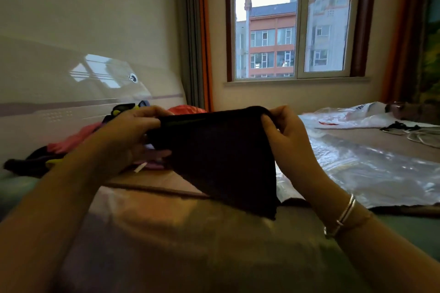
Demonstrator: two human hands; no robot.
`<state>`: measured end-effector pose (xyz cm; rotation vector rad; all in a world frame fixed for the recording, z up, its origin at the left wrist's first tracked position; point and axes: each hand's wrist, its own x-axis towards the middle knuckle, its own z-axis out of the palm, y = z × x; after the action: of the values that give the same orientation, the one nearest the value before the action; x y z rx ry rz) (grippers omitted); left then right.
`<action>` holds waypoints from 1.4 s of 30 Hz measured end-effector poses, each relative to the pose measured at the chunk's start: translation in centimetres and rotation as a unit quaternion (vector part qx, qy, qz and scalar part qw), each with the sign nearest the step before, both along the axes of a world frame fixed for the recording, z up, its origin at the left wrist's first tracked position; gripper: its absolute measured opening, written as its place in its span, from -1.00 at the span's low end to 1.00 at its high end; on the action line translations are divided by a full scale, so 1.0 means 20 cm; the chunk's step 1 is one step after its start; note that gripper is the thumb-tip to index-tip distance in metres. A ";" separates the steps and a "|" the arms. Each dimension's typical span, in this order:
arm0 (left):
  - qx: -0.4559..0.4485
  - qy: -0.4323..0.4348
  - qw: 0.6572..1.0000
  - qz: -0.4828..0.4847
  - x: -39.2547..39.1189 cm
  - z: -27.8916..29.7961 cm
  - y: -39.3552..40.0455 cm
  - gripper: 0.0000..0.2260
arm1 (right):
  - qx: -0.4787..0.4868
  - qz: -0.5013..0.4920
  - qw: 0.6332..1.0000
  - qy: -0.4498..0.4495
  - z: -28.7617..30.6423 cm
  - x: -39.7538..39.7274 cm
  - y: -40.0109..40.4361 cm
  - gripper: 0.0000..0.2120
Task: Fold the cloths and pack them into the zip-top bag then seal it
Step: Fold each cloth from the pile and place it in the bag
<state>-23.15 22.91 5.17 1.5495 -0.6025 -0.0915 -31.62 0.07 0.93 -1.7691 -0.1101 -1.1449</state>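
Note:
A dark, almost black cloth [223, 159] hangs in the air in front of me, held up by its top edge. My left hand [128, 135] pinches the top left corner and my right hand [288, 140] pinches the top right corner, a bracelet on that wrist. The cloth's lower corner droops toward the bed. A large clear zip-top bag [371, 171] lies flat on the bed to the right, partly hidden behind the cloth and my right forearm. A pile of pink, black and yellow cloths [71, 145] lies at the left behind my left arm.
The bed surface [166, 233] spreads below my arms. A white headboard [71, 112] stands at the left. A white plastic bag [352, 114] and dark cords [402, 127] lie at the far right. A window [295, 21] is ahead.

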 end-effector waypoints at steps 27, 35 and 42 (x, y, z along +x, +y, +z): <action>0.090 -0.035 0.986 0.137 0.78 -0.44 -0.38 -0.85 | 0.065 -0.063 0.956 0.279 -0.16 0.82 -0.28 -0.80; 0.274 -0.081 0.956 0.066 0.69 -0.80 -0.45 -0.40 | -0.336 -0.053 0.848 0.406 -0.45 0.65 -0.16 -0.37; 0.237 -0.215 0.947 0.035 0.41 -0.96 -0.36 -0.65 | -0.504 -0.004 0.764 0.402 -0.68 0.23 -0.07 -0.20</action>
<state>-14.98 15.79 -14.03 2.0799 -0.9127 0.1749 -27.08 -1.40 -12.59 -3.0791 -0.2193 -0.1447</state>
